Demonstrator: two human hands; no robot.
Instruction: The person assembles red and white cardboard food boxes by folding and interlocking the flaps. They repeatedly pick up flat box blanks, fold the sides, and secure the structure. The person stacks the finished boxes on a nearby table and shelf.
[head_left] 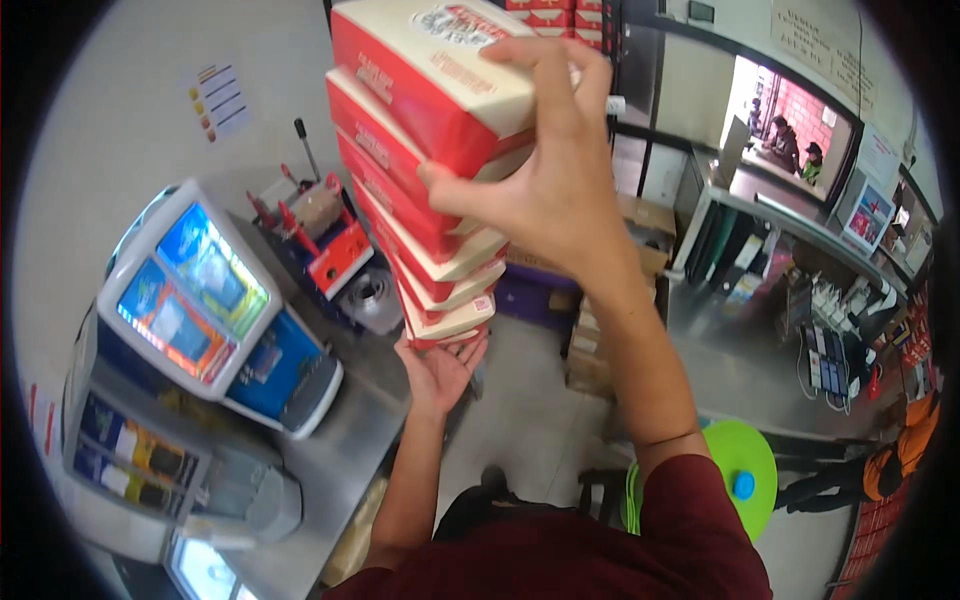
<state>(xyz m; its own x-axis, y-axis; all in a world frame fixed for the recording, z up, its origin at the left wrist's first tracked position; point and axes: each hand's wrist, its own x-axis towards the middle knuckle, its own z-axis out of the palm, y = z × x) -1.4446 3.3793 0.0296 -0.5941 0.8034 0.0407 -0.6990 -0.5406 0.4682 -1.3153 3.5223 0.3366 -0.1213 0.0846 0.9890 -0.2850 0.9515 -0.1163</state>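
Observation:
A tall, slightly crooked stack of red and cream cardboard food boxes [395, 165] stands in front of me, tilted away at the top. My left hand [442, 378] is under the lowest box, palm up, bearing the stack from below. High on the near right side, my right hand [560, 170] grips the stack. Its fingers reach over the cream lid of the top box [415, 85], and its thumb presses near the corner of the box below. The far sides of the boxes are hidden.
On the left a drink dispenser [190, 300] with lit panels stands on a steel counter [345, 460]. More red boxes [550, 18] are stacked at the back. Brown cartons [590, 350] sit on the floor. A green lidded drum [735, 460] stands close on my right, a person in orange [900, 450] beyond.

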